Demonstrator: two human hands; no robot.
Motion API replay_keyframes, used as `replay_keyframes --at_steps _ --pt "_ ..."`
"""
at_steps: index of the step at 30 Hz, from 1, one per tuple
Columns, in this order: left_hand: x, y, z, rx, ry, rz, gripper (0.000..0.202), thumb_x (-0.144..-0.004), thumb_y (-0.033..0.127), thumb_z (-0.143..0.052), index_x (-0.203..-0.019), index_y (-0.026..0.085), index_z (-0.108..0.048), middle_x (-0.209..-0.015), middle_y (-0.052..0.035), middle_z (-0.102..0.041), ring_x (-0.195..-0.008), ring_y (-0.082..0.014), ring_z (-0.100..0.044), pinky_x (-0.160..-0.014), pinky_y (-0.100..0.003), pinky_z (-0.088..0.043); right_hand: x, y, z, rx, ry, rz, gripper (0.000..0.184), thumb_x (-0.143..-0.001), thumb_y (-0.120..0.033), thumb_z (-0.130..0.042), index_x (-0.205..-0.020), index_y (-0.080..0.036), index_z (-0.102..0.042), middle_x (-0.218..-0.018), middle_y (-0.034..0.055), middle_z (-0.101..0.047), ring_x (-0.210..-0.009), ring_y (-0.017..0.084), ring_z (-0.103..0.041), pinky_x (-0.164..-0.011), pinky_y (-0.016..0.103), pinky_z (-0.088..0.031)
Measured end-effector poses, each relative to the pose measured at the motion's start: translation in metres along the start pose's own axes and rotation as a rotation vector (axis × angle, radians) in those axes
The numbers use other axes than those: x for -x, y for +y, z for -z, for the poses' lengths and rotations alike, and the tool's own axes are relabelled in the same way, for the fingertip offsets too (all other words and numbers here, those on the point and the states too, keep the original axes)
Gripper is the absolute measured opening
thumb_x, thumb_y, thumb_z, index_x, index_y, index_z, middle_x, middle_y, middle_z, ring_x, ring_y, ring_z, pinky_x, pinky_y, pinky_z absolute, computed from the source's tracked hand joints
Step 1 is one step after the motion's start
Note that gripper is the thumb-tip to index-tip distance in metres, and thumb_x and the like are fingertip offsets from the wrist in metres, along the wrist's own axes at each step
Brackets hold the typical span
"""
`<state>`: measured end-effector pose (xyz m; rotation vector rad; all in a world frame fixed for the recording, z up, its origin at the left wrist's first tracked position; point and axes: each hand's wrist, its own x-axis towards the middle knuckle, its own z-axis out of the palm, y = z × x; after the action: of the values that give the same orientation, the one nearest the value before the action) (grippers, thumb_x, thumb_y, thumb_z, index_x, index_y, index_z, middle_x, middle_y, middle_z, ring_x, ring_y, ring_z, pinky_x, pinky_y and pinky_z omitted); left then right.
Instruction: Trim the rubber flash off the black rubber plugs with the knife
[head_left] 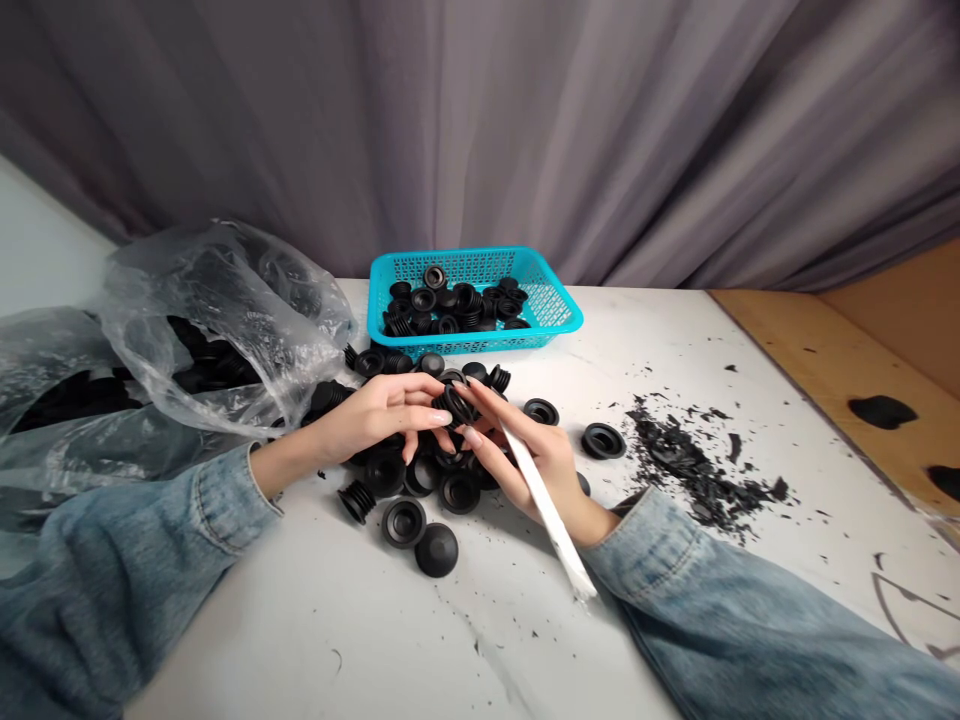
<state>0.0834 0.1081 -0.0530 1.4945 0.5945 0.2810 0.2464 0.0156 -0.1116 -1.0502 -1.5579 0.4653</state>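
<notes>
My left hand (379,412) and my right hand (525,455) meet over a heap of black rubber caps (420,480) on the white table (375,620). Between the fingertips of both hands sits one ribbed black rubber cap (456,402). My right hand also holds a thin white-wrapped tool (551,515) that runs back along the palm toward the wrist. Both arms wear denim sleeves.
A turquoise basket (555,310) with more black caps stands at the back. Clear plastic bags (217,310) full of caps lie at the left. Black trimmings (690,460) are strewn to the right. A wooden surface (862,370) borders the table's right side.
</notes>
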Motion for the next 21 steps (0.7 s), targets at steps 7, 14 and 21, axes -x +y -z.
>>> replay_keyframes --at_steps 7,14,21 --pt "0.001 -0.001 -0.003 -0.08 0.088 -0.026 0.034 -0.074 0.03 -0.062 -0.099 0.011 -0.05 -0.071 -0.0005 -0.061 -0.047 -0.0065 -0.052 -0.044 -0.018 -0.044 0.001 0.001 0.0 -0.012 0.007 0.008 0.049 -0.084 -0.013 -0.054 -0.131 -0.022 -0.047 -0.122 0.0076 -0.06 -0.072 0.012 -0.066 -0.069 0.026 -0.059" --pt "0.0 -0.017 -0.001 -0.149 0.154 -0.164 0.035 -0.072 0.027 -0.066 -0.101 0.016 -0.049 -0.089 -0.0015 -0.053 -0.076 -0.0117 -0.055 -0.051 -0.016 -0.045 0.002 0.001 0.001 0.001 0.011 -0.006 0.047 -0.084 -0.016 -0.053 -0.131 -0.022 -0.047 -0.122 0.0076 -0.06 -0.067 0.012 -0.066 -0.064 0.026 -0.059" --pt "0.002 -0.019 0.0 -0.251 0.15 -0.172 0.036 -0.074 0.028 -0.066 -0.103 0.017 -0.05 -0.088 -0.0025 -0.054 -0.083 -0.0144 -0.055 -0.058 -0.019 -0.043 0.001 0.0 -0.002 -0.029 0.18 -0.19 0.03 -0.092 -0.025 -0.042 -0.117 -0.021 -0.057 -0.1 0.0054 -0.07 -0.051 0.01 -0.06 -0.053 0.025 -0.057"
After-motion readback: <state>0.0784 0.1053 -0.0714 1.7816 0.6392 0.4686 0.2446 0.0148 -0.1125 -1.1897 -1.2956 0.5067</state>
